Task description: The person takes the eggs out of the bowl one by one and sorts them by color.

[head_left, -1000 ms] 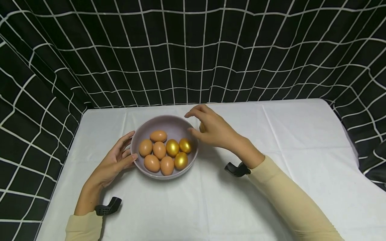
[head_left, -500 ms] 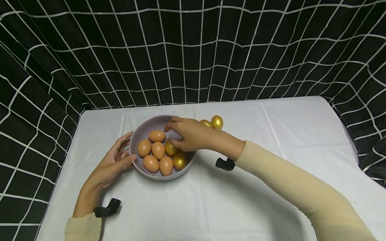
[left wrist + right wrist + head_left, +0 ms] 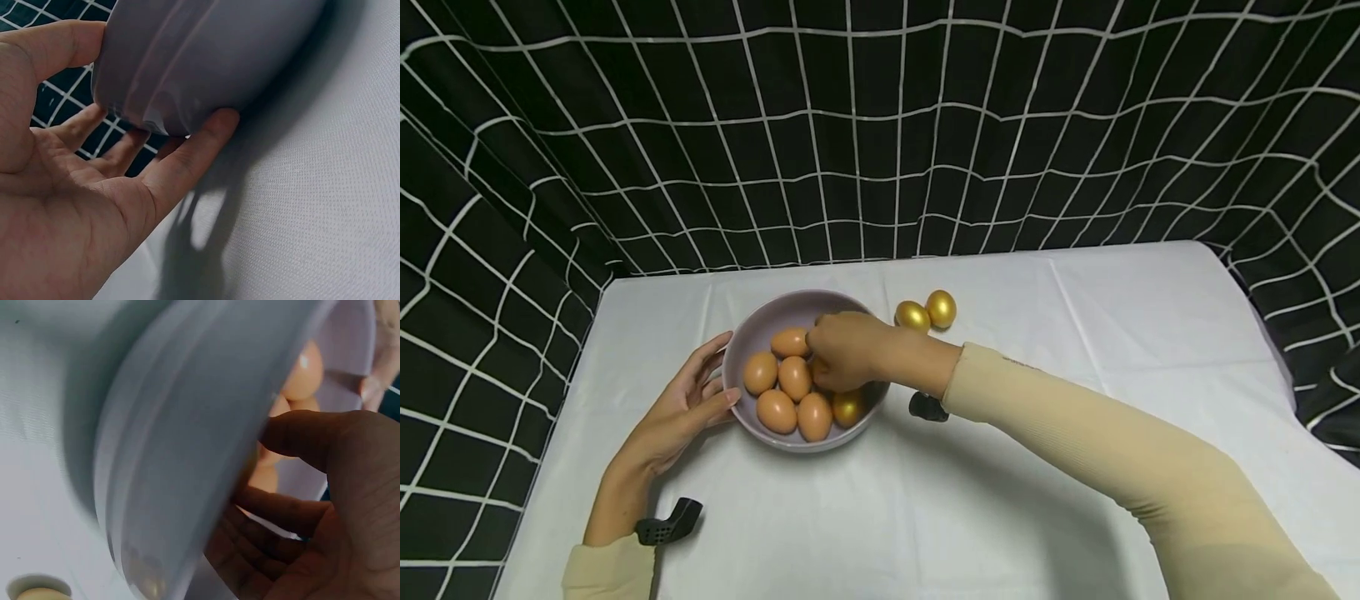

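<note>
A mauve bowl (image 3: pixel 805 447) stands on the white cloth, with several brown eggs (image 3: pixel 777 410) and a gold egg (image 3: pixel 848 409) showing inside. My left hand (image 3: pixel 673 408) holds the bowl at its left side, the thumb at the rim and the fingers against the outer wall (image 3: pixel 187 69). Inside the bowl, my right hand (image 3: pixel 848 350) grips an egg; a dark golden sliver of that gold egg (image 3: pixel 249 469) shows between thumb and finger in the right wrist view. Most of it is hidden by the hand and rim.
Two gold eggs, a nearer one (image 3: pixel 912 316) and a farther one (image 3: pixel 941 309), lie side by side on the white cloth (image 3: pixel 1075 350) just right of the bowl. A black curtain with a white grid (image 3: pixel 880 142) surrounds the back and sides.
From beside the bowl's right rim, my right hand has moved left and down into the bowl and closed round a gold egg. Two gold eggs on the cloth came into view. The left hand stays put.
</note>
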A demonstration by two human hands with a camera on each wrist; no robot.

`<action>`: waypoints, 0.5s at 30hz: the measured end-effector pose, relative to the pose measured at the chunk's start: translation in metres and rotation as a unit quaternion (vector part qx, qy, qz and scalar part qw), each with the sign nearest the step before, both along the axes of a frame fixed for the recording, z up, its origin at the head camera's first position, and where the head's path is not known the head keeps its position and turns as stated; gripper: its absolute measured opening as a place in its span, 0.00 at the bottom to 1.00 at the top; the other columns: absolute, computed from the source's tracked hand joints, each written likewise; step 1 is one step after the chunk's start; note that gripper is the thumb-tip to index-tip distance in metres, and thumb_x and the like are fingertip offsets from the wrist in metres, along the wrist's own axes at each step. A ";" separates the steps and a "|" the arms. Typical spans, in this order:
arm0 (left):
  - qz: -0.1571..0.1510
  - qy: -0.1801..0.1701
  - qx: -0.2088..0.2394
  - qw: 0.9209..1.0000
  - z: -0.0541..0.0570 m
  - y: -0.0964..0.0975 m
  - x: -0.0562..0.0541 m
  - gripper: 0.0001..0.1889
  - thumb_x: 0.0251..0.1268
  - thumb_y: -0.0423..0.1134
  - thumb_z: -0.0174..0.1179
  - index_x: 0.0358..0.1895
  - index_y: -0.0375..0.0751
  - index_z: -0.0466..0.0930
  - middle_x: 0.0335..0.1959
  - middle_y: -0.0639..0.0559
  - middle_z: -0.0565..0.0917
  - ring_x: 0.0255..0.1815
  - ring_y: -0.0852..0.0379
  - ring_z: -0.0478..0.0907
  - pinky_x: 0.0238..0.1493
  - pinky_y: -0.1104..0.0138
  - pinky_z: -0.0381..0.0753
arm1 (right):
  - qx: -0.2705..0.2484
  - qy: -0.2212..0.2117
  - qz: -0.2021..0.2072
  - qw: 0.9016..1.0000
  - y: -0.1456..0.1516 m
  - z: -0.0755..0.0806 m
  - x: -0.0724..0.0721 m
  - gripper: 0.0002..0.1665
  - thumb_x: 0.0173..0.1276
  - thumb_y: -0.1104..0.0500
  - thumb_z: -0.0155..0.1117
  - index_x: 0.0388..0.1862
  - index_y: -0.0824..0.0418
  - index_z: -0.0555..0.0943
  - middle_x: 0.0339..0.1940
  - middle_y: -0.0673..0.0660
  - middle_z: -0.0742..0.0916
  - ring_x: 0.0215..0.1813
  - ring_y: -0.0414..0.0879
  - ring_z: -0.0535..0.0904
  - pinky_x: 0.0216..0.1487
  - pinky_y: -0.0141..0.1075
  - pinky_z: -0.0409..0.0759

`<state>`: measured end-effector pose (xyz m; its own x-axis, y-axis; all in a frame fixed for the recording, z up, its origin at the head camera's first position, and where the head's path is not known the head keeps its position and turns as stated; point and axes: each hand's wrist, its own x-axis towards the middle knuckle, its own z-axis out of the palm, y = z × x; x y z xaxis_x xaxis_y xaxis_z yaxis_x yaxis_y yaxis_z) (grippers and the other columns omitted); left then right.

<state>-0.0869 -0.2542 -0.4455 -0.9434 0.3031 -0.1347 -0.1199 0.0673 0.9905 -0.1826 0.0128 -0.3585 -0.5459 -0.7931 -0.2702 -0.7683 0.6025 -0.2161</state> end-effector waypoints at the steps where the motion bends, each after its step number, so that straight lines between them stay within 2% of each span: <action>1: 0.000 0.000 0.001 1.000 0.000 0.001 0.000 0.42 0.79 0.33 0.59 0.87 0.55 0.45 0.85 0.39 0.53 0.70 0.69 0.74 0.57 0.67 0.87 | 0.009 0.000 -0.002 1.000 -0.001 0.000 0.001 0.10 0.71 0.56 0.67 0.30 0.57 0.77 0.34 0.55 0.83 0.35 0.47 0.77 0.45 0.45 0.84; 4: 0.001 0.002 0.006 1.000 0.001 0.002 -0.001 0.42 0.79 0.32 0.59 0.87 0.54 0.46 0.85 0.39 0.54 0.70 0.69 0.75 0.57 0.67 0.87 | 0.030 0.005 -0.006 1.000 -0.002 -0.002 0.003 0.08 0.71 0.55 0.68 0.37 0.59 0.82 0.39 0.58 0.87 0.40 0.50 0.81 0.49 0.46 0.85; 8: 0.001 0.003 0.012 1.000 0.000 0.003 0.000 0.42 0.79 0.32 0.59 0.87 0.53 0.46 0.85 0.38 0.54 0.69 0.69 0.75 0.58 0.67 0.87 | 0.049 0.007 -0.009 0.999 -0.005 -0.004 0.005 0.14 0.70 0.54 0.70 0.49 0.60 0.85 0.47 0.59 0.88 0.47 0.52 0.85 0.54 0.46 0.85; 15: 0.000 0.004 0.012 1.000 0.000 0.003 0.001 0.42 0.79 0.31 0.58 0.87 0.52 0.45 0.84 0.38 0.54 0.70 0.69 0.75 0.57 0.69 0.86 | 0.043 -0.012 -0.025 0.999 -0.010 -0.004 0.008 0.15 0.68 0.61 0.70 0.53 0.60 0.84 0.50 0.58 0.87 0.49 0.52 0.84 0.58 0.45 0.85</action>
